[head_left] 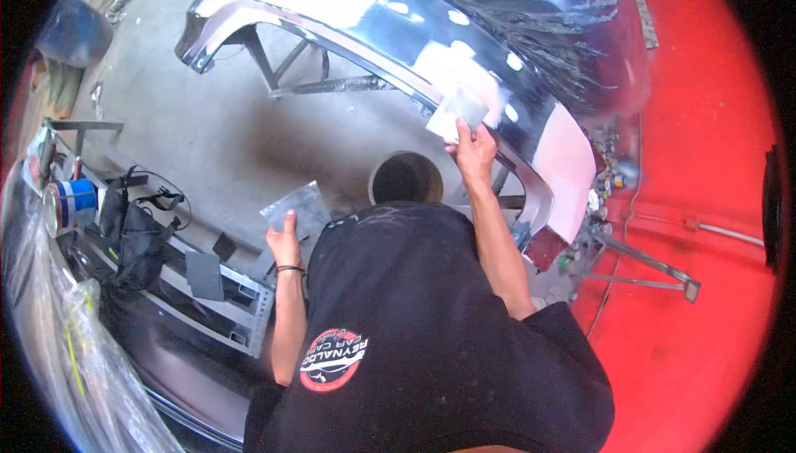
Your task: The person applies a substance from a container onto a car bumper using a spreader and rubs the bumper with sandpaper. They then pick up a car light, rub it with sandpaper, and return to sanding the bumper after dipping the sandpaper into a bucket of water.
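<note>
My left hand [285,246] is closed on a thin grey sheet [300,208], with the thumb on top, over the floor. In my right hand [475,153] is a pale grey square sheet [457,113], pinched at its lower edge. This sheet lies against or just above the car body panel [390,34]; actual contact cannot be made out. The panel is black with several white and pinkish patches, one of them around the pale sheet.
A metal frame [332,86] stands beneath the panel. Below it is a round bin [404,179]. At left are a blue-labelled can [73,207], a black bag [141,242] and a dark grey sheet [204,276]. Black plastic [572,22] hangs behind the panel, near a red wall [705,121].
</note>
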`<control>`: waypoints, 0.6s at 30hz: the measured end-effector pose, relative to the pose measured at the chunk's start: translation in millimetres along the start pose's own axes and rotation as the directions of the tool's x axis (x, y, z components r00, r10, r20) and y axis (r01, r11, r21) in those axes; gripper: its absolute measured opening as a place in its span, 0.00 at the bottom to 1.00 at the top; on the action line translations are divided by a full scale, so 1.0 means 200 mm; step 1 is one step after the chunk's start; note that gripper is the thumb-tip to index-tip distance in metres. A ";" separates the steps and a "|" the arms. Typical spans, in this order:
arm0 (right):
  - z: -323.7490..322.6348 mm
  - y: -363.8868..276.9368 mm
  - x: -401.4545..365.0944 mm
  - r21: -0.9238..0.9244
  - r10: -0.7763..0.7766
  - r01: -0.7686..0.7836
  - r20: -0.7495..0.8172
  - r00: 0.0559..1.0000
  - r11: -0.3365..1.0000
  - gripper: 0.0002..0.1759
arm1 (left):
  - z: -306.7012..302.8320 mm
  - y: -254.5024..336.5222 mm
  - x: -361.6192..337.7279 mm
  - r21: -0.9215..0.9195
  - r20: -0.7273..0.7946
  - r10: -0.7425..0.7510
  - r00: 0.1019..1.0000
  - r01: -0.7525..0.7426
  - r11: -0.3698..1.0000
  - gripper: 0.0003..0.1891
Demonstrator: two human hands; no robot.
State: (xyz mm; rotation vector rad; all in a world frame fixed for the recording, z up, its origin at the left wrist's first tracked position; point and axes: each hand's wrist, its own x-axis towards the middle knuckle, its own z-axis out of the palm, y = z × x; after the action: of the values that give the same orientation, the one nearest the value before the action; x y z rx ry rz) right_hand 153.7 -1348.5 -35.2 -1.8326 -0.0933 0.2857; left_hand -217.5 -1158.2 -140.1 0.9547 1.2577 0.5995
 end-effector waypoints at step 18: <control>-0.07 0.04 -0.06 -0.020 -0.040 0.039 -0.041 0.998 0.999 0.18 | -0.09 0.02 0.20 0.240 -0.005 0.107 0.994 -0.103 0.965 0.20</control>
State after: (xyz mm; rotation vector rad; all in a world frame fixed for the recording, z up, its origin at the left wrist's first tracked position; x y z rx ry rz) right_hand 144.8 -1366.4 -37.2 -1.8525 -0.1034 0.2192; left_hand -225.7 -1119.1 -157.3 1.2256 1.3217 0.5465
